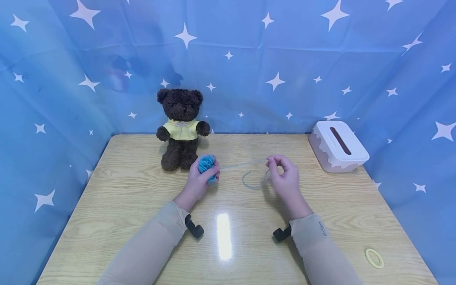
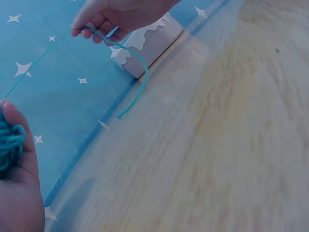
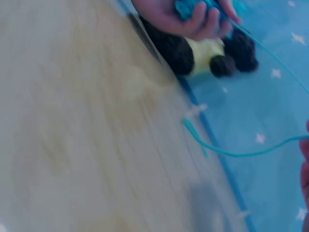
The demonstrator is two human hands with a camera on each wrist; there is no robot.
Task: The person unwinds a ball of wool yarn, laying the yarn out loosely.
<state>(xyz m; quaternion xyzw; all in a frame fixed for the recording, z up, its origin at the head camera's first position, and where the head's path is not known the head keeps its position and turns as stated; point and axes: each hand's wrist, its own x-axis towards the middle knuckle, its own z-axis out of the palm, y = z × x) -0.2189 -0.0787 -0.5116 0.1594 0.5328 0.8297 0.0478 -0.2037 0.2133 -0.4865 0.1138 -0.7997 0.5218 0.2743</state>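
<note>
My left hand (image 1: 200,178) grips a ball of blue yarn (image 1: 206,163), its thumb across the front of the ball. From the ball a single strand (image 1: 244,163) runs straight across to my right hand (image 1: 285,176), which pinches it between thumb and fingertips. Beyond that pinch the loose end of the yarn (image 2: 145,72) hangs down in a curve, seen in the left wrist view. In the right wrist view the ball (image 3: 186,7) sits in the left palm, and only the fingertips (image 3: 305,183) of my right hand show at the edge.
A dark brown teddy bear (image 1: 181,128) in a yellow top stands just behind my left hand. At the back right is a white and pink tissue box (image 1: 338,146). A pale yellow ring (image 1: 374,258) lies near the front right of the wooden table (image 1: 124,198). Blue star-patterned curtain (image 1: 235,87) surrounds the table.
</note>
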